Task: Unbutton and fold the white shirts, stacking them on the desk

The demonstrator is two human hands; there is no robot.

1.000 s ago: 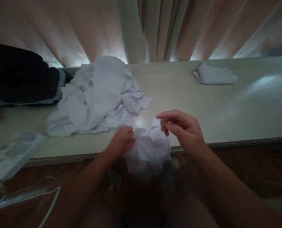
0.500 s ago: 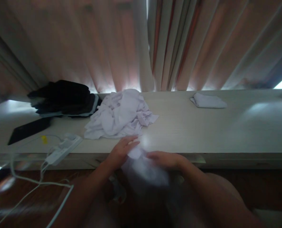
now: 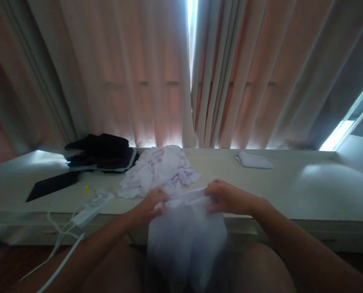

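Note:
A white garment (image 3: 187, 232) hangs stretched between my two hands, just in front of the desk's edge. Its lower part is blurred, so I cannot tell what kind of garment it is. My left hand (image 3: 154, 203) is closed on the upper left corner. On the upper right corner my right hand (image 3: 224, 197) is closed too. Just beyond my left hand lies a loose heap of white cloth (image 3: 161, 169). Farther right, one folded white cloth (image 3: 255, 160) rests near the back of the desk.
Dark folded clothes (image 3: 105, 152) are stacked at the back left of the pale desk (image 3: 291, 195). A flat black object (image 3: 51, 185) lies before them. A white power strip (image 3: 92, 209) with trailing cables (image 3: 59, 244) sits at the front left edge. Curtains (image 3: 157, 81) hang behind.
The white garment, bunched and blurred before, now hangs spread out with its top edge pulled between my hands. My hands have moved apart. The camera view has tilted upward.

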